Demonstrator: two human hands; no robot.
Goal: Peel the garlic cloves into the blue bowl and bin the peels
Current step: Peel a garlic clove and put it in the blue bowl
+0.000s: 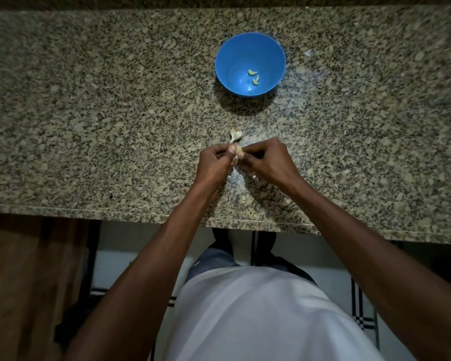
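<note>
While left hand (214, 158) and right hand (264, 160) both pinch garlic clove (239, 151) above counter (89, 113), I judge slip risk: clove small, skin tight, could drop past near edge. Peels (235, 134) loose just beyond, could scatter. Blue bowl (250, 64) farther back, two peeled cloves (252, 72) inside. Granite speckled, room dim; no bin seen.

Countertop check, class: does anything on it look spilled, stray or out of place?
Yes. Bits of garlic peel lie loose on the countertop: one scrap right of the blue bowl, an empty husk just beyond the hands, and small flakes under them. They belong in the bin. The bowl stands upright with two peeled cloves.
</note>
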